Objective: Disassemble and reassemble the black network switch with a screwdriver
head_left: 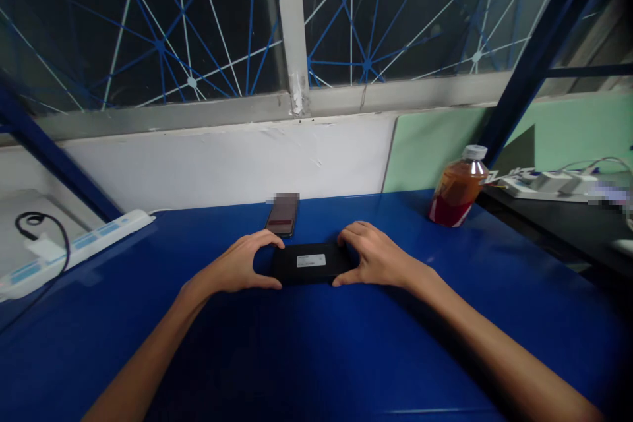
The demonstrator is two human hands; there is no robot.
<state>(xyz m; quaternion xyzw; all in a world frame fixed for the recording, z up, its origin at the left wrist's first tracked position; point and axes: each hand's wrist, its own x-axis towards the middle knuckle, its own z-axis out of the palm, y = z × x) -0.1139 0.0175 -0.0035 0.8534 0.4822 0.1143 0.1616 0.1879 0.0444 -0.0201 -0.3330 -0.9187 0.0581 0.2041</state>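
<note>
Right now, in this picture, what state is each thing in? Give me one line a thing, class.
Left hand: curled, gripping the box's left end.
Right hand: curled, gripping its right end.
Black box: held at both ends, label up.
Phone: lying flat beyond the box.
Bottle: capped, standing, with amber liquid inside.
Left power strip: white adapter plugged in.

A capped bottle [457, 191] stands right of a power strip [111, 232].
</note>
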